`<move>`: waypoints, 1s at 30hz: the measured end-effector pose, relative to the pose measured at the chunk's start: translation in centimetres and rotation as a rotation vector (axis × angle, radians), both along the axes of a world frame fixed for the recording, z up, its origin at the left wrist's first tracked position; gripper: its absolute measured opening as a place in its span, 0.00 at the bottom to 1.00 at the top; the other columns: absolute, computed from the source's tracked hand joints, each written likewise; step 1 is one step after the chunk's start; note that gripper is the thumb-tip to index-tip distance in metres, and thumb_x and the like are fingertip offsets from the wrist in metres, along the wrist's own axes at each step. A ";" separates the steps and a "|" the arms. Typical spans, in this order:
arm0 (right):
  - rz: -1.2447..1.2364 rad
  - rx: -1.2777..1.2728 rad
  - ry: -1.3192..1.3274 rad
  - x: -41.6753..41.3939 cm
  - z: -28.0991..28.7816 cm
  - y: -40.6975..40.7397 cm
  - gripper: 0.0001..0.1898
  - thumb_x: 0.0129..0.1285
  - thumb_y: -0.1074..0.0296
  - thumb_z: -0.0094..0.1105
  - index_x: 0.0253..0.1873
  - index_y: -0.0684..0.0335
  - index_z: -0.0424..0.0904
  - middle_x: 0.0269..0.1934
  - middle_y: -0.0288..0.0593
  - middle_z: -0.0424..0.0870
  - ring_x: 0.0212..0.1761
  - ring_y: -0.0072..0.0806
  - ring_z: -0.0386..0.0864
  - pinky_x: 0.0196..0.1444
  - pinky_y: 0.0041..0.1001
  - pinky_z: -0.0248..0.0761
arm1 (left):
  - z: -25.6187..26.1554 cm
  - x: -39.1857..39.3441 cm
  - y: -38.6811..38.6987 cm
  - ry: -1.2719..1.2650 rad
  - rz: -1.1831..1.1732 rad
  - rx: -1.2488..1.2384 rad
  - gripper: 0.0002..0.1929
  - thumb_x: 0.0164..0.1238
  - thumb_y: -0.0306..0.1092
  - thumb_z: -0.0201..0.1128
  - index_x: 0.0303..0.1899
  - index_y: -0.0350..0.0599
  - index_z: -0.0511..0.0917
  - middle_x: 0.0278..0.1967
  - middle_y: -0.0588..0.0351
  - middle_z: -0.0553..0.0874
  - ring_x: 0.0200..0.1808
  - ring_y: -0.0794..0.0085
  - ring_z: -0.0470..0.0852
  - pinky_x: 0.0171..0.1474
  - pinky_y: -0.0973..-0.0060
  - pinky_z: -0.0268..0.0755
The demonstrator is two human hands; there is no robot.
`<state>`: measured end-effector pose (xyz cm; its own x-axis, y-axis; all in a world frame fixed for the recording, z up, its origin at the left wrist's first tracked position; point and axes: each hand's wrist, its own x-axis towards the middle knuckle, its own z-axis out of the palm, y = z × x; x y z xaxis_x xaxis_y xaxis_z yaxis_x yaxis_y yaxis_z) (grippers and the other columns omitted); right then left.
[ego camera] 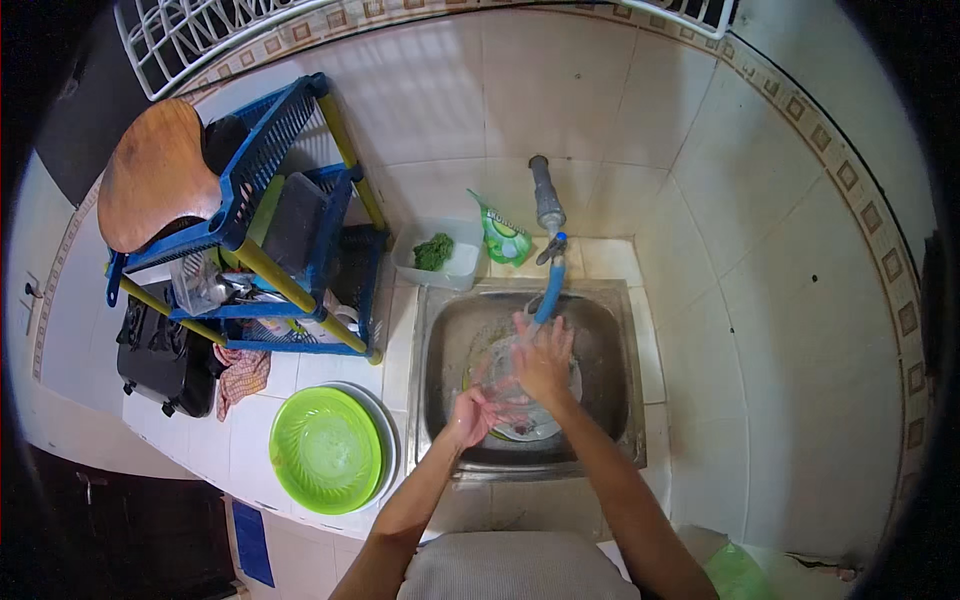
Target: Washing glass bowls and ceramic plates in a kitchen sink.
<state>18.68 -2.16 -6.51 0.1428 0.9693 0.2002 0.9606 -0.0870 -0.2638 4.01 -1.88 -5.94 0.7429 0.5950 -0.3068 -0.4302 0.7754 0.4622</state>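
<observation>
My left hand (472,418) grips the near-left rim of what looks like a clear bowl (501,369), low inside the stainless steel sink (634,420). Some of its fingers show through the clear material. Right above the bowl is my right hand (544,361), palm down with fingers spread, close to the mouth of a blue hose (551,292) fixed on the tap (546,196). Water seems to run over that hand. Beneath the bowl lies a white plate (536,431), partly hidden. Small bits of food waste cling around it.
Left of the sink, a green plastic basin (326,450) rests on a grey one. Behind stand a clear container (469,262) with a green scrubbing pad (433,252), and a green soap pouch (504,236). A blue rack (251,176) holds dishes and a wooden board (154,180). Tiled walls enclose the back and right.
</observation>
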 end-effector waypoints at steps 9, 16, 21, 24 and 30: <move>0.351 -0.009 0.507 2.1 -1.8 -3.6 0.22 0.60 0.75 0.40 0.60 0.57 0.63 0.58 0.47 0.67 0.60 0.42 0.65 0.60 0.38 0.56 | 3.7 -3.3 1.3 0.423 0.076 0.182 0.36 0.49 0.27 0.40 0.66 0.53 0.47 0.47 0.49 0.75 0.40 0.57 0.76 0.37 0.57 0.76; -0.196 -0.566 2.438 3.8 7.0 -2.1 0.21 0.68 0.59 0.36 0.59 0.67 0.60 0.51 0.56 0.73 0.51 0.41 0.73 0.53 0.33 0.68 | 7.1 -3.6 0.9 0.875 -0.114 1.575 0.37 0.50 0.18 0.48 0.64 0.60 0.54 0.62 0.44 0.61 0.60 0.43 0.63 0.58 0.46 0.56; -0.069 -0.134 2.209 4.8 1.4 -2.5 0.30 0.66 0.47 0.38 0.63 0.67 0.54 0.53 0.59 0.70 0.54 0.39 0.71 0.56 0.32 0.66 | 7.0 0.6 0.4 1.229 -0.419 2.094 0.35 0.53 0.33 0.57 0.64 0.50 0.53 0.66 0.46 0.50 0.67 0.55 0.50 0.60 0.44 0.49; -0.079 0.115 2.221 2.5 0.9 -3.6 0.34 0.63 0.41 0.36 0.63 0.66 0.54 0.54 0.58 0.69 0.52 0.37 0.73 0.56 0.32 0.66 | 4.0 4.8 1.8 1.103 -0.163 2.028 0.32 0.59 0.46 0.51 0.64 0.45 0.54 0.64 0.42 0.54 0.64 0.55 0.55 0.61 0.44 0.47; -0.360 0.134 2.230 2.6 -1.2 -5.0 0.34 0.63 0.39 0.34 0.63 0.61 0.56 0.49 0.54 0.74 0.47 0.34 0.76 0.52 0.32 0.68 | 4.3 6.9 7.4 1.201 -0.298 1.663 0.26 0.67 0.45 0.38 0.61 0.38 0.57 0.62 0.37 0.57 0.66 0.53 0.53 0.66 0.55 0.37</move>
